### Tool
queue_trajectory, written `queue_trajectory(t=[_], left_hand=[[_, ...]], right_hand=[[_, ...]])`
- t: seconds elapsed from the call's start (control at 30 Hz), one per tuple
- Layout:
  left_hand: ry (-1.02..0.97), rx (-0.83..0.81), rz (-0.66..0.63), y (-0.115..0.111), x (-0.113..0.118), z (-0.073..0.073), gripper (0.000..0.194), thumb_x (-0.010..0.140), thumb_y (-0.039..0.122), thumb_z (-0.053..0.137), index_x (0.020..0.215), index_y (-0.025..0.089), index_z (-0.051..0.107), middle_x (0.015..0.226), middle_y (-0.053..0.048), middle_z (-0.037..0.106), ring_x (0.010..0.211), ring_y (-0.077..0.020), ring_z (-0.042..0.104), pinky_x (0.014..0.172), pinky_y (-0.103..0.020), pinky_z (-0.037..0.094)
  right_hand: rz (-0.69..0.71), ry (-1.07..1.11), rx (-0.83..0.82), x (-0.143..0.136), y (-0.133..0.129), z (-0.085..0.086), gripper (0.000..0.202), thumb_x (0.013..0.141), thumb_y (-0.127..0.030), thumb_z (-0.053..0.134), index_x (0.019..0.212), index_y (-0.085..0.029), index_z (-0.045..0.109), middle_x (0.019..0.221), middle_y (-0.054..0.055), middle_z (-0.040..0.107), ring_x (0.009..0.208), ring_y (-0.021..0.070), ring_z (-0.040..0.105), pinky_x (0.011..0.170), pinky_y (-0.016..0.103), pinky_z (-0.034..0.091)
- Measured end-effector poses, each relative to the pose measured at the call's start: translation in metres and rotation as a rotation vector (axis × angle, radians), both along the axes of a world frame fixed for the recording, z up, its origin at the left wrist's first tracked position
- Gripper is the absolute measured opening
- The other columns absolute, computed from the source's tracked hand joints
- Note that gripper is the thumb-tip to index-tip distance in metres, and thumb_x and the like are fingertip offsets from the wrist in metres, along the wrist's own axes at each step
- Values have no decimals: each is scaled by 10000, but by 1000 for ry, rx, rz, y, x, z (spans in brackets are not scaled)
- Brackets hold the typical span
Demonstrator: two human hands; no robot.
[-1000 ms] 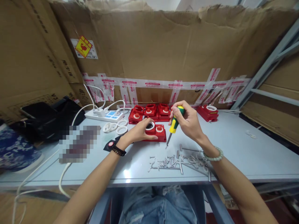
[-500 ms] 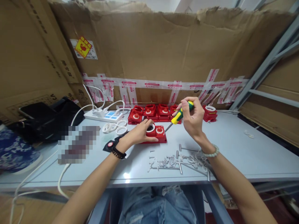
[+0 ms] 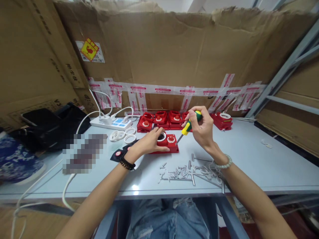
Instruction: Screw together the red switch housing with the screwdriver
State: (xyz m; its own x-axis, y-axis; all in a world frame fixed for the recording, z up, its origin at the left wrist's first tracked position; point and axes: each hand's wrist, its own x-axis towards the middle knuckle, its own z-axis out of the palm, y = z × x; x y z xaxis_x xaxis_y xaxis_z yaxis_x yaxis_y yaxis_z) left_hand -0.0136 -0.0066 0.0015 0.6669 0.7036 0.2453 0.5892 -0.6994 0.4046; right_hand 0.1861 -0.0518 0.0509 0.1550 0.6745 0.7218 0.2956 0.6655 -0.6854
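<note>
Head — red box (image 3: 171, 147) under left hand (image 3: 149, 141)

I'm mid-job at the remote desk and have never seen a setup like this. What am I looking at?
No machine here: these are a person's own bare hands. Every picture comes from one camera worn on their head, looking forward and down. The left hand holds a red box on the table. The right hand grips a screwdriver, its tip at that box's right end. Nearer the person lie loose screws. To the left are white rings and a power strip; more red boxes stand behind.
</note>
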Motion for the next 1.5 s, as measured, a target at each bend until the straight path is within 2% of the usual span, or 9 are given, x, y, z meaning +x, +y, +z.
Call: queue_trajectory(t=[0.33, 0.5, 0.73, 0.9, 0.97, 1.17, 1.3, 1.37, 1.5], left_hand=[[15, 10, 2, 3, -1, -3, 644, 693, 633, 614, 1138, 196, 456, 1099, -109, 529, 979, -294, 565, 830, -404, 460], [8, 27, -2, 3, 0, -4, 644, 690, 628, 630, 1138, 203, 448, 1095, -105, 528, 979, -289, 564, 840, -410, 460], [0, 18, -4, 3, 0, -4, 641, 687, 608, 654, 1135, 200, 444, 1111, -112, 527, 989, -296, 563, 850, -419, 459], [10, 9, 1, 2, 0, -3, 646, 693, 602, 648, 1143, 188, 443, 1116, -115, 522, 998, -298, 560, 853, -416, 457], [23, 3, 7, 1, 0, -2, 663, 694, 612, 641, 1153, 178, 440, 1124, -122, 519, 1010, -301, 555, 856, -414, 455], [26, 7, 3, 1, 0, -1, 657, 702, 623, 628, 1151, 180, 442, 1129, -120, 523, 1004, -288, 559, 855, -402, 458], [27, 25, 7, 2, 0, -2, 633, 698, 605, 643, 1128, 184, 448, 1106, -111, 527, 992, -286, 558, 845, -406, 463], [32, 26, 13, 2, 1, -2, 635, 694, 601, 649, 1124, 181, 447, 1105, -113, 525, 989, -287, 559, 841, -406, 465], [22, 26, 12, 2, 1, -3, 650, 689, 614, 645, 1120, 167, 455, 1107, -130, 527, 986, -300, 559, 820, -414, 470]], right_hand=[[-50, -42, -16, 1, 3, -3, 216, 872, -451, 502, 908, -240, 475, 658, -42, 509, 493, 97, 559, 456, 221, 470], [-176, -373, 58, -2, -7, 3, 175, 873, -380, 513, 977, -239, 527, 664, -36, 519, 536, 103, 493, 556, 258, 442], [63, -547, -88, 3, -20, 21, 354, 934, -294, 337, 1267, -259, 452, 793, -2, 603, 628, 124, 538, 592, 268, 447], [-406, -577, 45, -1, -13, 20, 235, 825, -429, 568, 857, -200, 610, 572, -22, 528, 491, 108, 455, 499, 256, 343], [-528, -633, 64, -3, -13, 19, 253, 846, -435, 534, 843, -197, 618, 549, -18, 532, 478, 110, 449, 502, 263, 325], [-135, -532, 9, -1, -16, 20, 328, 935, -374, 382, 1152, -206, 560, 847, 17, 659, 629, 108, 569, 566, 240, 418], [-323, -505, 61, -5, -13, 17, 259, 847, -432, 543, 845, -185, 619, 619, -15, 576, 524, 106, 498, 523, 251, 393], [-412, -556, 108, -8, -13, 15, 264, 856, -425, 528, 889, -184, 631, 674, 10, 608, 590, 130, 534, 584, 278, 419], [-89, -504, 93, -10, -14, 12, 345, 932, -350, 400, 1234, -224, 508, 1070, 59, 648, 871, 155, 613, 763, 313, 477]])
